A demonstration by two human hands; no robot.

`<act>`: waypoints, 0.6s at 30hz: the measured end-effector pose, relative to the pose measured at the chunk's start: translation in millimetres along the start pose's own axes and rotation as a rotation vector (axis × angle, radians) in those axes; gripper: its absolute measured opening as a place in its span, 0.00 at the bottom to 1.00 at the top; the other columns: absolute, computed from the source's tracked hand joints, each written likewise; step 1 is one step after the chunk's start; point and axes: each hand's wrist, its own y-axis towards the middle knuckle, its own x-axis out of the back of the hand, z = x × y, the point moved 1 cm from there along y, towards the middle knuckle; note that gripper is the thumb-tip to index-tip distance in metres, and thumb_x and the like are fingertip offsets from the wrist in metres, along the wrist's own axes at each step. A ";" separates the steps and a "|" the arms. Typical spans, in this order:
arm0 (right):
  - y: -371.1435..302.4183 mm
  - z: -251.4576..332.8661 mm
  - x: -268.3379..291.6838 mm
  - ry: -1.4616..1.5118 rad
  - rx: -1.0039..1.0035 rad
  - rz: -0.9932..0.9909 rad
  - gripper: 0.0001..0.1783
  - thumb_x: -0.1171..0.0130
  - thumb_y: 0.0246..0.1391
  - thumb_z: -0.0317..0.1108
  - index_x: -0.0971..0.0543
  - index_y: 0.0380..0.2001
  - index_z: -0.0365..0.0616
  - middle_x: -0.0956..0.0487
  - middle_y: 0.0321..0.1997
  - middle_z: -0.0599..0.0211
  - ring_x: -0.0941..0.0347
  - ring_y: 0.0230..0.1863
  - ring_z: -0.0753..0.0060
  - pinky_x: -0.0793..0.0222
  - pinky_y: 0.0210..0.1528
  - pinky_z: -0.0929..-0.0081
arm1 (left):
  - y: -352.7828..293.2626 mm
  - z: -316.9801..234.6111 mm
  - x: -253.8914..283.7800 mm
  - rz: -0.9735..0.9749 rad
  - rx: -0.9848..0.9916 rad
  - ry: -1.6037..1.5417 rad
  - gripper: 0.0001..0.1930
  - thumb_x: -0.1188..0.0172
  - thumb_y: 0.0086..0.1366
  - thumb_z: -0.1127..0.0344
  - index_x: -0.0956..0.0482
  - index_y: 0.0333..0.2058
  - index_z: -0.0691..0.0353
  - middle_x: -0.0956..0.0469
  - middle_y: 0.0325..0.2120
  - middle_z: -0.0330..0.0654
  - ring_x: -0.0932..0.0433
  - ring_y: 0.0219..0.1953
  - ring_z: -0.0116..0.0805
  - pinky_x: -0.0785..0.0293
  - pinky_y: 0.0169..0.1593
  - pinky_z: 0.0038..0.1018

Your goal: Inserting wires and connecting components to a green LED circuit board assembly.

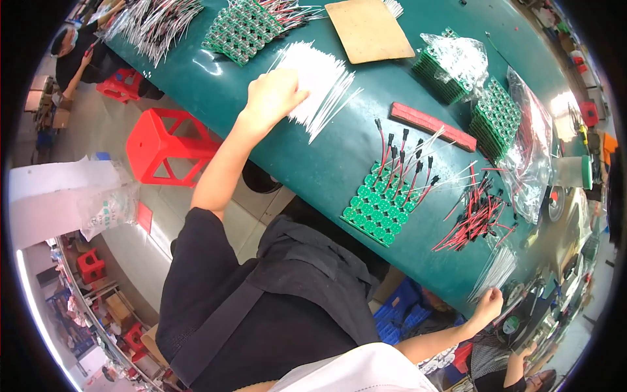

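My left hand (273, 99) is closed at the near left edge of a fanned pile of white wires (321, 81). Its back hides whatever the fingers hold. At the table's right end, my right hand (488, 306) pinches the near end of a bundle of thin white wires (495, 269). Between the hands lies a green circuit board panel (379, 208) of round boards joined together. Red and black leads with black connectors (403, 157) stand up from its far rows. A loose heap of red and black connector leads (478, 219) lies right of the panel.
Beyond the panel is a red bar (434, 126). Stacked green panels (496, 121), plastic bags (532, 144), a tan board (369, 31) and another green panel (241, 31) lie farther back. A red stool (163, 147) stands left of the table (294, 160). Other people work nearby.
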 end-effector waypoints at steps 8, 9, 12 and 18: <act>0.4 6.5 12.8 0.280 -0.201 0.087 0.10 0.46 0.58 0.31 0.24 0.41 0.38 0.27 0.25 0.70 0.31 0.24 0.79 0.32 0.27 0.77 | 17.0 14.2 -5.7 0.067 -0.051 -0.086 0.12 0.36 0.55 0.57 0.18 0.27 0.61 0.18 0.25 0.46 0.17 0.30 0.43 0.22 0.38 0.34; 0.8 12.0 17.6 0.392 -0.206 0.081 0.09 0.47 0.59 0.31 0.24 0.41 0.38 0.27 0.25 0.71 0.32 0.23 0.82 0.34 0.25 0.80 | 17.1 18.0 -6.8 0.021 -0.103 -0.182 0.12 0.36 0.55 0.58 0.17 0.27 0.62 0.18 0.24 0.46 0.17 0.28 0.40 0.22 0.36 0.33; 1.1 11.4 24.0 0.552 -0.188 0.111 0.08 0.48 0.63 0.32 0.24 0.40 0.39 0.27 0.26 0.73 0.33 0.21 0.86 0.38 0.22 0.85 | 19.8 20.2 0.6 0.195 0.019 -0.432 0.09 0.39 0.51 0.61 0.17 0.23 0.61 0.18 0.21 0.46 0.17 0.24 0.34 0.21 0.34 0.29; -20.6 54.5 38.1 0.906 -0.268 -0.006 0.11 0.46 0.65 0.32 0.26 0.46 0.36 0.25 0.31 0.68 0.28 0.25 0.83 0.31 0.26 0.85 | 16.3 41.3 -8.2 0.215 0.126 -0.825 0.12 0.36 0.62 0.63 0.18 0.32 0.68 0.18 0.26 0.38 0.21 0.26 0.22 0.24 0.31 0.20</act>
